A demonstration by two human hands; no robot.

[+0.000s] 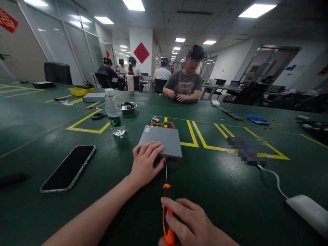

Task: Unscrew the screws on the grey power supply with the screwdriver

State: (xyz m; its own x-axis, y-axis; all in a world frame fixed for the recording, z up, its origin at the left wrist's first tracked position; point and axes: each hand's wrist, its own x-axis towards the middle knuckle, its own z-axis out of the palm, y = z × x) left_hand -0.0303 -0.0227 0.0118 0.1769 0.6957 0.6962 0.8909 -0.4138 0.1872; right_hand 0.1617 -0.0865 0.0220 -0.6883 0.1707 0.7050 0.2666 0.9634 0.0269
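Note:
A grey metal computer power supply unit (167, 140) lies flat on the green table, a bundle of coloured wires (164, 123) behind it. My left hand (146, 160) grips its left front corner, fingers across the top and thumb by the front face. In my right hand (189, 218) is an orange and black screwdriver (166, 191), held by the handle between thumb and fingers. Its thin shaft points away from me, and the tip meets the unit's lower front edge close to my left thumb. What exactly the tip touches is hidden.
Left of the unit stand a water bottle (115, 114) and a metal bowl (128, 108); a phone (68, 169) lies nearer me. On the right are a white power bank-like block (307, 212) with a cable and blue gloves (257, 119). A person (183, 78) sits opposite.

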